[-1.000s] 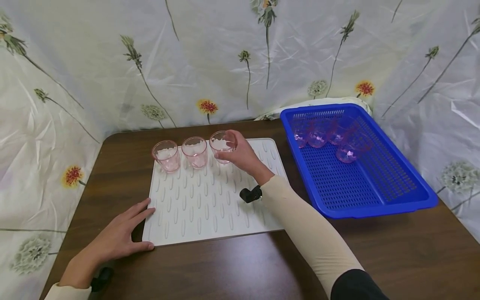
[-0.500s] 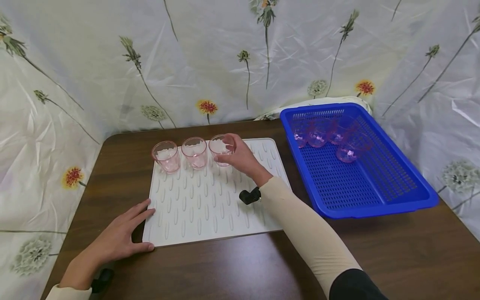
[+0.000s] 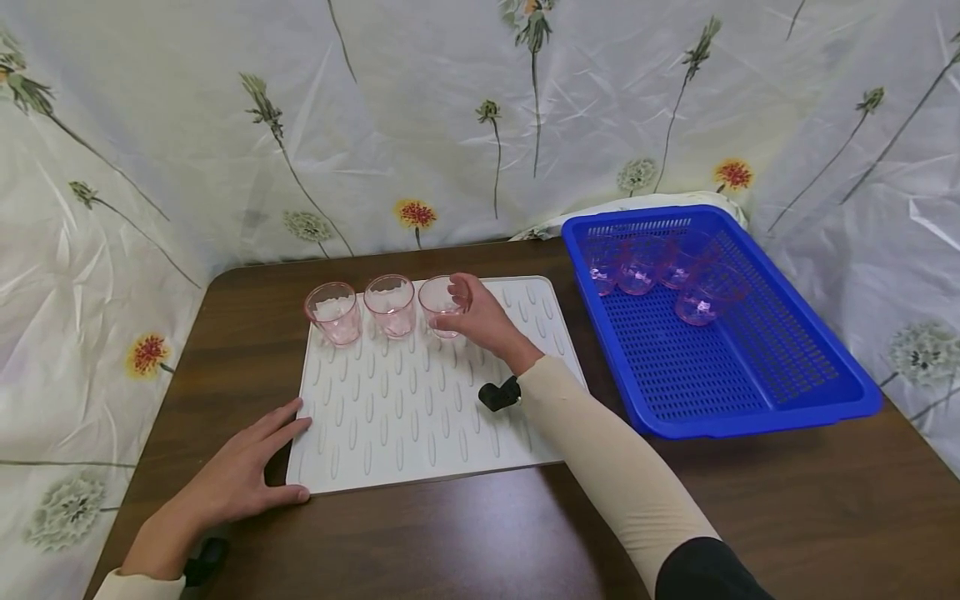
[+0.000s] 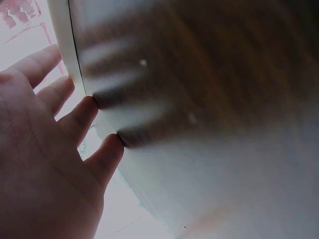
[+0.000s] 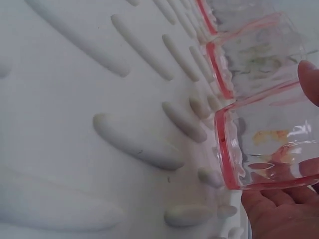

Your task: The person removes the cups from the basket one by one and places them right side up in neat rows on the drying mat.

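Note:
In the head view, my right hand [image 3: 491, 323] grips a clear pink glass [image 3: 437, 302], thumb on the near side and fingers round the far right side. The glass is upright at the back of a white ridged mat [image 3: 390, 417]. In the right wrist view the thumb and fingers flank this glass [image 5: 271, 142], its base close to the mat. Two matching glasses stand left of it, a middle glass [image 3: 390, 308] and a left glass [image 3: 335, 315]. My left hand [image 3: 232, 475] has fingers spread, fingertips and thumb touching the mat's left edge.
A blue perforated plastic basket [image 3: 750, 421] stands to the right of the mat, with several pink glasses [image 3: 701, 300] toward its far left corner. All rests on a dark brown wooden table [image 3: 465, 542]. A flower-patterned sheet [image 3: 450, 125] hangs behind.
The glass in my right hand has come down and slightly toward me, lining up with the other two. My left hand stays where it was.

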`<state>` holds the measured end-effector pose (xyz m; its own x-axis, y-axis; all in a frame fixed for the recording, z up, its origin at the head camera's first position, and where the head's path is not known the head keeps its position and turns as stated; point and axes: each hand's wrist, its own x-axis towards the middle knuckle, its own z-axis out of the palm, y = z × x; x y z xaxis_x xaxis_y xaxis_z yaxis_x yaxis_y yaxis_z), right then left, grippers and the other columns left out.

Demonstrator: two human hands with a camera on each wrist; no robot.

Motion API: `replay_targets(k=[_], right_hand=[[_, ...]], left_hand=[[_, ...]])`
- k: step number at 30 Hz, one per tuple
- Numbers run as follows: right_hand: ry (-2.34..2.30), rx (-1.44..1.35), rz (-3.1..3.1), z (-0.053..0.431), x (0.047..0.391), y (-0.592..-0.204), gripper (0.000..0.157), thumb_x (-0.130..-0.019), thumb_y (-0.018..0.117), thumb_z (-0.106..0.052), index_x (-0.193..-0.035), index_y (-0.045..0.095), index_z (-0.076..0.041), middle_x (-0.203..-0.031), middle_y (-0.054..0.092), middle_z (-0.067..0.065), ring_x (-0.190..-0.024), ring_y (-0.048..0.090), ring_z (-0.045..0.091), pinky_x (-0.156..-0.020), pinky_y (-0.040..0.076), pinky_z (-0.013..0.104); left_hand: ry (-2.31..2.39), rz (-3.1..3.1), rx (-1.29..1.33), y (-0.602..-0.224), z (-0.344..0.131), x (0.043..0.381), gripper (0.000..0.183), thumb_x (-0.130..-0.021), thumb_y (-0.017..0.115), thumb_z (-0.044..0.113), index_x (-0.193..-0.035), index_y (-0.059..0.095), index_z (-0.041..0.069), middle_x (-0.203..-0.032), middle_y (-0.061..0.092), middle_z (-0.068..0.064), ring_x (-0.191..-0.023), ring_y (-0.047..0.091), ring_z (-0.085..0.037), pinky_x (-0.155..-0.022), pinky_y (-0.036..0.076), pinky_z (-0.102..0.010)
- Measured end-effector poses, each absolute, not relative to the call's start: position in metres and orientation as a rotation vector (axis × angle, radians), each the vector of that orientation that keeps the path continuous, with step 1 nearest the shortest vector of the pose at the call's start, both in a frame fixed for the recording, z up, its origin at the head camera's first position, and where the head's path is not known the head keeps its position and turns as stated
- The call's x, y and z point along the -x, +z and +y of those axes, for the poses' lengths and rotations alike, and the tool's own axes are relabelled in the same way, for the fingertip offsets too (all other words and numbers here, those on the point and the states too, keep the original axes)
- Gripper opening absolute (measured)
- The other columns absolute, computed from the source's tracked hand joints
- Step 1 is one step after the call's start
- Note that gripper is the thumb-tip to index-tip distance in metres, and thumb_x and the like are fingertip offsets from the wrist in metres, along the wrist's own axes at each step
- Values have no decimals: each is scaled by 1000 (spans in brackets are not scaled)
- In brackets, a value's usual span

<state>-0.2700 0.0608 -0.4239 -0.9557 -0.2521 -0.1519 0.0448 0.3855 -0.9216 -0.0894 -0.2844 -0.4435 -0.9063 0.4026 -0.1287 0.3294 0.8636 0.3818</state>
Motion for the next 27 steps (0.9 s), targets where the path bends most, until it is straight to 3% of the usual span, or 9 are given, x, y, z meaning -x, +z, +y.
replay_targets(k=[27], right_hand=[[-1600, 168, 2366, 62, 273, -430, 85, -83, 82, -27, -150, 31, -19, -155, 45, 9, -145, 41, 26, -118, 37, 47]], left_hand=[[535, 2840, -576, -446, -284, 90, 93, -73, 75, 65, -146, 50, 13, -161, 33, -17, -142, 38, -44, -107, 38, -67]])
